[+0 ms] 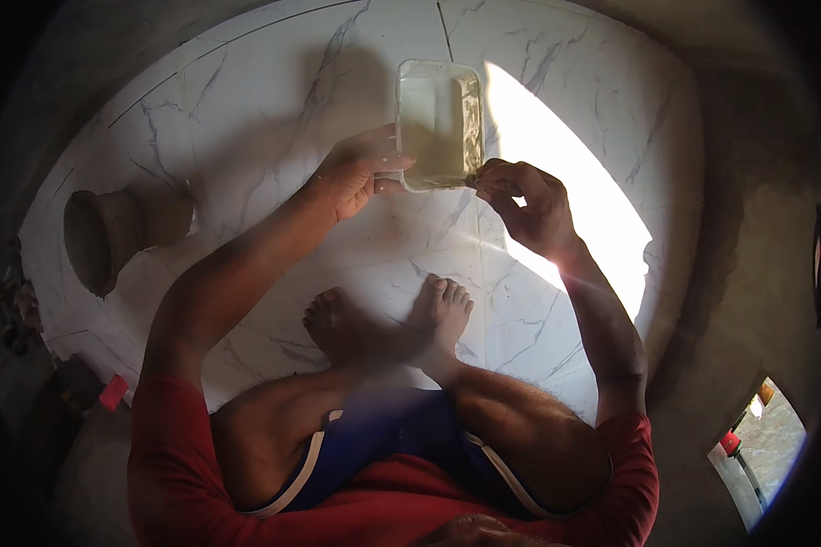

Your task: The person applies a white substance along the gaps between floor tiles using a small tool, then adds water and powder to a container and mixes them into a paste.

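A clear rectangular container, with cloudy glinting contents or walls, is held over the white marble-patterned floor. My left hand grips its lower left corner, thumb over the near edge and some fingers hidden behind it. My right hand is closed at the lower right corner, its fingertips pinched on the rim; whether they also hold something small is unclear. My bare feet are below the hands.
A grey cylindrical object with a flared end stands out at the left. A red item lies at the lower left edge. A grey curved wall borders the right, with a bright opening low down. Strong sunlight falls right of the container.
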